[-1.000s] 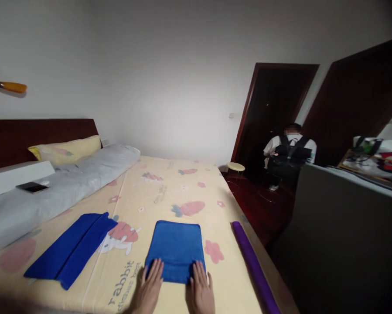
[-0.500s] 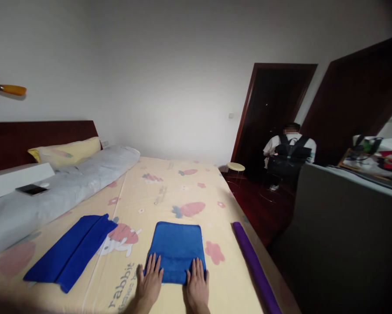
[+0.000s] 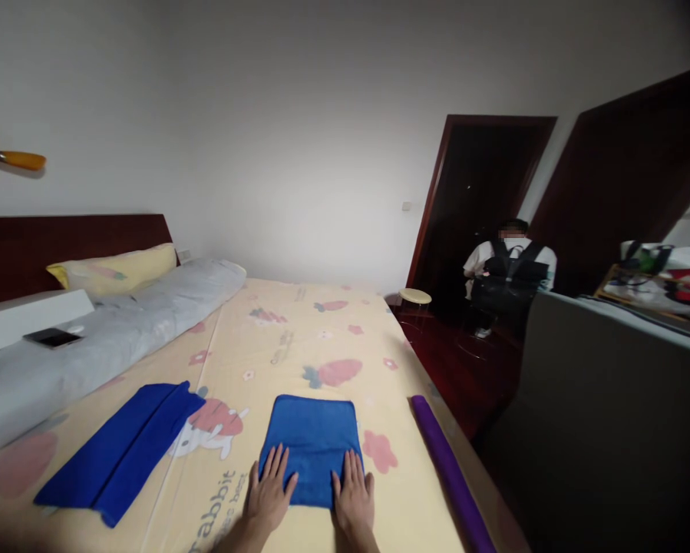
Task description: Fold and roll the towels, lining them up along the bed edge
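Observation:
A blue cloth (image 3: pixel 315 422), roughly square, lies spread on the bed in front of me. On its near left corner my left hand (image 3: pixel 271 488) rests flat, fingers stretched out. My right hand (image 3: pixel 353 491) lies flat on the near right corner, its fingers also straight. A shallow crease crosses the cloth between the two hands. To the left is a darker blue cloth (image 3: pixel 123 453), folded into a long strip and lying slantwise. A purple roll (image 3: pixel 451 468) stretches along the right side of the bed. Neither hand grips anything.
The bed sheet (image 3: pixel 275 307) has carrots and flowers on it. A grey quilt (image 3: pixel 149 311), a phone (image 3: pixel 53 338) and a yellow pillow (image 3: pixel 120 270) are at the left. A person with a black backpack (image 3: pixel 509 280) is near the door, beyond a stool (image 3: pixel 414 296). A dark cabinet (image 3: pixel 598 430) stands right.
Both hands have shifted slightly right over the blue cloth, still flat. The view has tilted a little, so the bed's contents sit slightly lower in the picture.

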Demonstrator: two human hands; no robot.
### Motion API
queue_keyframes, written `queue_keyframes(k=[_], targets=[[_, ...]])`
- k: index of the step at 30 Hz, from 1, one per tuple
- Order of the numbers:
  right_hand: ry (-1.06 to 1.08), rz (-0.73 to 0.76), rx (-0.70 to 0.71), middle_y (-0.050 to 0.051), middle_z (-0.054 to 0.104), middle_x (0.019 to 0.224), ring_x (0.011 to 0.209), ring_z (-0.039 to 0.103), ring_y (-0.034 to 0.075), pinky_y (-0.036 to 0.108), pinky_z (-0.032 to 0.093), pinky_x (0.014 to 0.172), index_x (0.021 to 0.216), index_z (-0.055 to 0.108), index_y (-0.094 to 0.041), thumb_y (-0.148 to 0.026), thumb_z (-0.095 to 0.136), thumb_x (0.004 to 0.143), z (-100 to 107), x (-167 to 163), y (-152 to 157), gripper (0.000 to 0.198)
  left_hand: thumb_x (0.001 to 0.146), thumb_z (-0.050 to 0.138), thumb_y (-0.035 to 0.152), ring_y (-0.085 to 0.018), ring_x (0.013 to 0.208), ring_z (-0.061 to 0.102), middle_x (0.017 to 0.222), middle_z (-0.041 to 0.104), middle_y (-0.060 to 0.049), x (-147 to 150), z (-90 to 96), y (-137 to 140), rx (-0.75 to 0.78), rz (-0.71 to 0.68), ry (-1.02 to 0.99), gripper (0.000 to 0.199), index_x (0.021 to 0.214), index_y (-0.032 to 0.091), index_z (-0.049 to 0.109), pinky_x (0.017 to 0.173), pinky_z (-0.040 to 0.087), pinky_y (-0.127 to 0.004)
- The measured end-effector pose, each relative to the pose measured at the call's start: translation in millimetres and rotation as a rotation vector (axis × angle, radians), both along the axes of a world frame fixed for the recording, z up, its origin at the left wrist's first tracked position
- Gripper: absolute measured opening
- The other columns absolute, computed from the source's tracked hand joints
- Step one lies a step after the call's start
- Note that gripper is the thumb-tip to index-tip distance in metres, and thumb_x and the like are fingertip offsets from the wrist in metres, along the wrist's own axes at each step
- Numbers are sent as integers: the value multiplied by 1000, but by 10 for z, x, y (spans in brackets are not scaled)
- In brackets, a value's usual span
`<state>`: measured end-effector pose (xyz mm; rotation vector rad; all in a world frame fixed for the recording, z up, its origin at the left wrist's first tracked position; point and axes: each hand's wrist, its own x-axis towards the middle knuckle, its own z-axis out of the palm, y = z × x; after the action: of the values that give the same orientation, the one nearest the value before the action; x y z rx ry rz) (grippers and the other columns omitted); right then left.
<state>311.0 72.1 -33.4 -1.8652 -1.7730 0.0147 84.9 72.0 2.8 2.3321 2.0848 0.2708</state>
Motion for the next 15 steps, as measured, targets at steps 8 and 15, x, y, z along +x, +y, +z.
queue_keyframes(k=[8, 15], targets=[[-154, 442, 124, 4, 45, 147, 134, 43, 20, 40, 42, 105, 147, 29, -30, -28, 35, 96, 251, 253, -409, 51, 96, 38, 28, -13, 136, 42, 152, 40, 6, -370, 38, -254, 305, -449, 97, 58, 149, 39, 16, 109, 37, -30], [-187, 527, 61, 3, 54, 139, 127, 51, 18, 32, 44, 100, 143, 38, -33, -18, 40, 92, 223, 650, -700, 54, 95, 39, 29, -11, 132, 46, 148, 47, 8, -949, 126, -468, 120, -441, 15, 57, 147, 44, 19, 112, 31, -29]])
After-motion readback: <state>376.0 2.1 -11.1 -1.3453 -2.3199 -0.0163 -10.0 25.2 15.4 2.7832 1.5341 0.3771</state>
